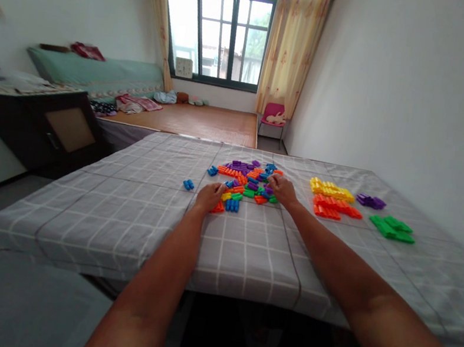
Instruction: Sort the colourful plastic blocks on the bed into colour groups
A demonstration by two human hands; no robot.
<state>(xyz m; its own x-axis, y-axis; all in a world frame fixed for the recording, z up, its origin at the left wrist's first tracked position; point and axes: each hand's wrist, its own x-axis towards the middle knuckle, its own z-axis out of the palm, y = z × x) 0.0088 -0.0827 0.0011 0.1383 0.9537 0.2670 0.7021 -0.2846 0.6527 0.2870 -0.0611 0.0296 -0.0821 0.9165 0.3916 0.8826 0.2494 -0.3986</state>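
Note:
A mixed pile of small ridged plastic pieces in blue, purple, orange, green and yellow lies on the cloth between my hands. My left hand is at the pile's left edge, fingers curled together, beside a yellow piece and a blue piece. What its fingertips grip, if anything, is too small to make out. At the right edge of the pile, my right hand has its fingers pinched near blue and purple pieces. Its fingertips partly hide whatever is between them.
Sorted by colour at the right are yellow pieces, orange pieces, purple pieces and green pieces. A lone blue piece sits left of the pile. The checked grey tablecloth drapes over the table's front edge.

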